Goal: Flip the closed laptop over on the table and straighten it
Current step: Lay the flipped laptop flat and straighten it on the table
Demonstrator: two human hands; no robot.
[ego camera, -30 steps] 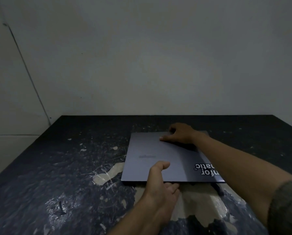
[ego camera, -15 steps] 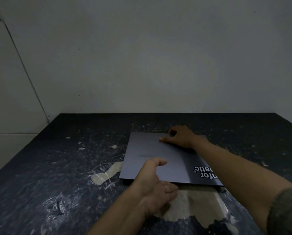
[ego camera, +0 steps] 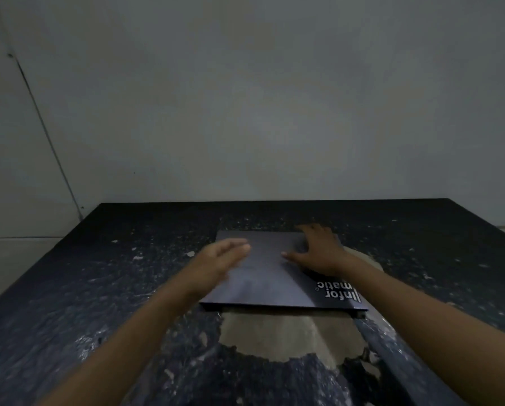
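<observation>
Laptop is closed and flat on the surface, one only, long axis running left-right and roughly square to the near edge. Right hand rests on its far right corner, fingers spread flat. Left hand hovers over the left side, fingers straight and loose, holding nothing, blurry. Both hands equally close.

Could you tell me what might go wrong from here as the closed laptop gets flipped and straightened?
Only the right hand lies flat on the laptop; the blurred left hand has no grip that I can see, so a one-handed lift could slip. The table has a peeled, flaky surface, which could scratch the lid once it is turned face down.
</observation>
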